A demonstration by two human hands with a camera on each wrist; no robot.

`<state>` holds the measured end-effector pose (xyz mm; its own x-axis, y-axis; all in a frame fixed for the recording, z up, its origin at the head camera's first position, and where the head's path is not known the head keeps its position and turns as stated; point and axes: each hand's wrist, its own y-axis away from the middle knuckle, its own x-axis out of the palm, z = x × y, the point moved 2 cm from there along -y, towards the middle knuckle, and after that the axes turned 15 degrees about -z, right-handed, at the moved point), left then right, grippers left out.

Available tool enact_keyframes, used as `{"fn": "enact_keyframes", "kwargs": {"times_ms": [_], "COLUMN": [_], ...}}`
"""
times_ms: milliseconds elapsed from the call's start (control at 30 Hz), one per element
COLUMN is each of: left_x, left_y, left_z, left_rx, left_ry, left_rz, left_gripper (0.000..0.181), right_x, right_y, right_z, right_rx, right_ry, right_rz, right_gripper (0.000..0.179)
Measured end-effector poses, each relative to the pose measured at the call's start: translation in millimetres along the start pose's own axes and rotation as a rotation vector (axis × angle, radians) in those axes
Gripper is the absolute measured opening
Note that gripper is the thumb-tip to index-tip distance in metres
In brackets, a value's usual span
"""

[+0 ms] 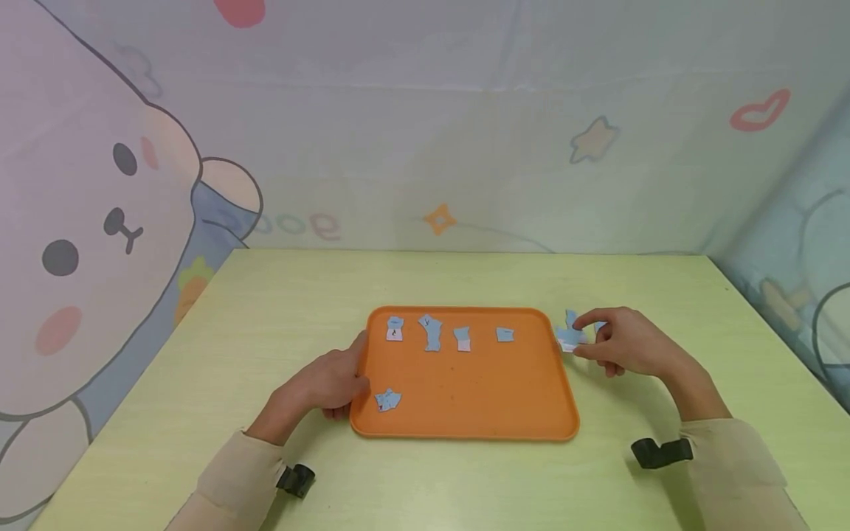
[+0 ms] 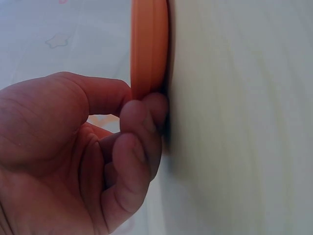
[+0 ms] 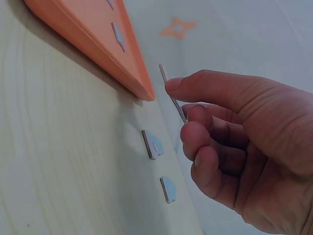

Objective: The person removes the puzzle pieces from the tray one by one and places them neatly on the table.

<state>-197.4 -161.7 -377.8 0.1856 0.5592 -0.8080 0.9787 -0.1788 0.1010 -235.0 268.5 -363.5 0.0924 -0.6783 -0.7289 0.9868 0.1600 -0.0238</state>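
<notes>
My left hand (image 1: 335,377) grips the left rim of an orange tray (image 1: 451,413), thumb on the rim and other fingers curled against its outer side, as the left wrist view shows. Just beyond the tray's right edge, my right hand (image 1: 627,343) pinches a light blue and white jigsaw puzzle piece (image 3: 174,100) between thumb and fingers, raised off the table. Two more puzzle pieces, one nearer the tray (image 3: 154,145) and one farther off (image 3: 167,190), lie on the table below that hand.
Along the tray's far side lie several separate puzzle pieces, including a tall one (image 1: 432,333) and a small blue one (image 1: 505,335). Another piece (image 1: 388,400) lies at the near left of the tray. A printed cloth (image 1: 432,147) hangs behind the pale yellow table (image 1: 465,487).
</notes>
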Motion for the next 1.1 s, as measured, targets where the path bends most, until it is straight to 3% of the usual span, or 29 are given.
{"fn": "enact_keyframes", "kwargs": {"times_ms": [300, 867, 1100], "left_x": [0.6, 1.0, 1.1], "left_y": [-0.5, -2.0, -1.5], "left_z": [2.8, 3.7, 3.6], "left_rx": [0.033, -0.004, 0.026], "left_ry": [0.022, -0.009, 0.001], "left_rz": [-0.004, -0.007, -0.009], "left_gripper": [0.052, 0.068, 0.052], "right_x": [-6.9, -31.6, -36.5], "right_y": [0.0, 4.4, 4.9], "right_z": [-9.5, -34.0, -46.3], "right_rx": [0.015, 0.032, 0.038], "right_ry": [0.011, 0.091, 0.1], "right_rz": [-0.02, -0.058, -0.077], "right_gripper": [0.044, 0.051, 0.052]}}
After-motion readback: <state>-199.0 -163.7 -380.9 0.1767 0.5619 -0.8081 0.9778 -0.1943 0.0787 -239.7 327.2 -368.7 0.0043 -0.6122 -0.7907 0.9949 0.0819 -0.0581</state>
